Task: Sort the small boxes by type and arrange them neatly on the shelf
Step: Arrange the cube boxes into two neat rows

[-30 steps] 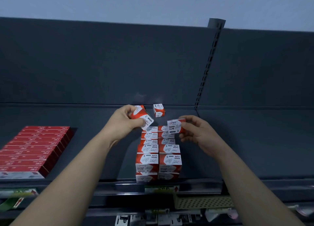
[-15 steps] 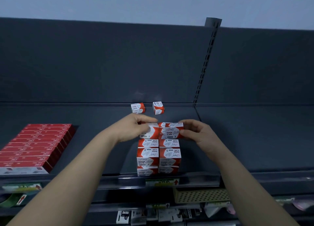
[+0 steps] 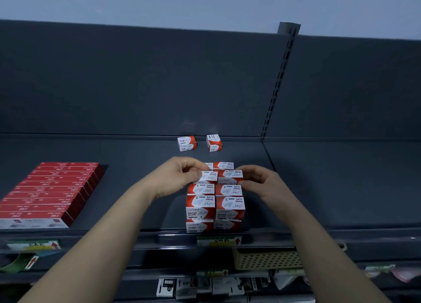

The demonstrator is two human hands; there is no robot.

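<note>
Red-and-white paper clip boxes stand in a two-column stack point(image 3: 215, 203) at the front middle of the dark shelf point(image 3: 319, 189). My left hand point(image 3: 180, 177) pinches the top left box point(image 3: 207, 176) from the left. The fingertips of my right hand point(image 3: 259, 182) press against the right side of the top right box point(image 3: 230, 176). Both boxes sit on the stack. At the back of the shelf, against the rear panel, are two loose paper clip boxes point(image 3: 187, 143) point(image 3: 214, 142), apart from each other.
Flat red boxes point(image 3: 52, 189) lie in neat rows at the left of the shelf. A slotted upright point(image 3: 276, 86) divides the rear panel. Below the shelf edge are price labels point(image 3: 218, 241), a perforated beige basket point(image 3: 266, 259) and hanging packets point(image 3: 214, 284).
Both hands came down and toward each other, each bringing a paper clip box from mid-air onto the top of the stack. The left hand left the back of the shelf.
</note>
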